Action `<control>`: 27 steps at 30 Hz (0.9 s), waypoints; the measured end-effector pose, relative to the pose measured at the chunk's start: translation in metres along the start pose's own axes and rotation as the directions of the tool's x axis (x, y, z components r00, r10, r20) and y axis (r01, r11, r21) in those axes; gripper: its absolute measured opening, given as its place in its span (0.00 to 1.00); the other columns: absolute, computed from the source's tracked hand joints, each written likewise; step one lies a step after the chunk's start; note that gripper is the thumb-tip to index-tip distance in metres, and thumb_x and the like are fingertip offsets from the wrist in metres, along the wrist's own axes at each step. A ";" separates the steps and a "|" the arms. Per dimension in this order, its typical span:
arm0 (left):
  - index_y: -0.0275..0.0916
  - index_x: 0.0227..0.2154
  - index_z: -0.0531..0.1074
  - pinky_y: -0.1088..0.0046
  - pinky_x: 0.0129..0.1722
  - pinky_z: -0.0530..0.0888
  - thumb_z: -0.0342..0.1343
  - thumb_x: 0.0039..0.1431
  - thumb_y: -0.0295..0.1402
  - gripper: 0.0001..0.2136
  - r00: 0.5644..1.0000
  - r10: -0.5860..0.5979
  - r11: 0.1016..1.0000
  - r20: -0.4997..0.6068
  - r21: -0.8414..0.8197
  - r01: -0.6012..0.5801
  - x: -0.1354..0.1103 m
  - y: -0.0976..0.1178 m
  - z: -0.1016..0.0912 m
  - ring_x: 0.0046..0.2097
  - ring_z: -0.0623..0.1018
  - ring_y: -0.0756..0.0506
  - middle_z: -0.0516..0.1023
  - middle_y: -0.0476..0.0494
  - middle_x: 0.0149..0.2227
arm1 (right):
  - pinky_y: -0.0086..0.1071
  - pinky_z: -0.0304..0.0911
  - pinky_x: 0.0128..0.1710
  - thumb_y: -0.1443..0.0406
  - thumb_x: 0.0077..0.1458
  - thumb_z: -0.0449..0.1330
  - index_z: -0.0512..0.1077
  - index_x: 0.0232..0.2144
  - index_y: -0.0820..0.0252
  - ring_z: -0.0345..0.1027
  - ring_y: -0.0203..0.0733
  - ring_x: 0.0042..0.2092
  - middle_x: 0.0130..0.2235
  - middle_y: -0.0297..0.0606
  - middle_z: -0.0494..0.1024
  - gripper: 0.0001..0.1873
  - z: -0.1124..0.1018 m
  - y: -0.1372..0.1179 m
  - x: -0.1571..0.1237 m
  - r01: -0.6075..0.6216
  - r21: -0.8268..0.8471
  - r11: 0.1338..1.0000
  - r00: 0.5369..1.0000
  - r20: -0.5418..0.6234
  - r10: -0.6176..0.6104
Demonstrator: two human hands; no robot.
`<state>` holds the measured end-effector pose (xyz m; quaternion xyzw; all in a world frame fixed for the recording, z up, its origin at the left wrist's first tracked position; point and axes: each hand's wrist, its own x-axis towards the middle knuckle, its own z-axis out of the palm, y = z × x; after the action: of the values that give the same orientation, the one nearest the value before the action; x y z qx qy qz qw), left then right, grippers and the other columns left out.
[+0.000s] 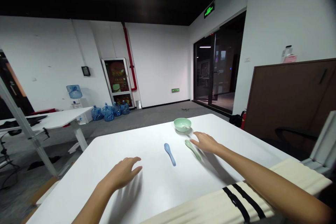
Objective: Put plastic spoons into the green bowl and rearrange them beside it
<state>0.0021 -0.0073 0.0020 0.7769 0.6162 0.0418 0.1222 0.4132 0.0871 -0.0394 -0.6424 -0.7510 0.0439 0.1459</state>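
Observation:
My left hand rests on the white table, fingers loosely curved and apart, holding nothing. My right hand lies flat and open further out, its fingertips beside the bowl end of a green spoon. A blue spoon lies between the two hands, touched by neither. A pale green bowl stands just beyond my right hand, with what looks like a white spoon inside.
A striped cream cloth covers the table's near right corner. A second white desk stands at left, blue water jugs by the far wall. A brown cabinet and a dark chair are at right.

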 end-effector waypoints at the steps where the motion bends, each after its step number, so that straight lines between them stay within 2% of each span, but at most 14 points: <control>1: 0.46 0.57 0.68 0.61 0.54 0.68 0.42 0.59 0.56 0.30 1.000 -0.002 1.000 -0.001 -0.001 0.002 0.000 0.000 0.000 0.58 0.71 0.36 0.73 0.40 0.58 | 0.40 0.60 0.51 0.45 0.60 0.47 0.65 0.58 0.61 0.66 0.54 0.56 0.58 0.50 0.70 0.34 0.000 0.000 0.000 0.001 -0.001 1.000 1.000 0.002 -0.001; 13: 0.47 0.57 0.69 0.60 0.54 0.69 0.43 0.60 0.54 0.28 1.000 -0.005 1.000 -0.002 0.005 0.005 -0.001 0.001 -0.001 0.58 0.71 0.37 0.73 0.39 0.57 | 0.38 0.60 0.49 0.45 0.59 0.48 0.66 0.58 0.59 0.66 0.54 0.56 0.58 0.50 0.71 0.33 0.002 0.001 0.000 -0.013 -0.004 1.000 0.999 0.034 0.013; 27: 0.44 0.57 0.69 0.60 0.54 0.68 0.43 0.60 0.53 0.28 1.000 0.011 1.000 0.002 0.024 -0.011 -0.002 0.002 -0.003 0.58 0.71 0.36 0.73 0.39 0.57 | 0.39 0.62 0.47 0.48 0.60 0.48 0.66 0.57 0.62 0.67 0.55 0.55 0.56 0.51 0.72 0.32 0.003 -0.005 0.000 -0.006 -0.019 1.000 0.998 0.064 0.007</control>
<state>0.0032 -0.0088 0.0057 0.7817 0.6123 0.0344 0.1135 0.4077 0.0868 -0.0412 -0.6444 -0.7537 0.0575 0.1156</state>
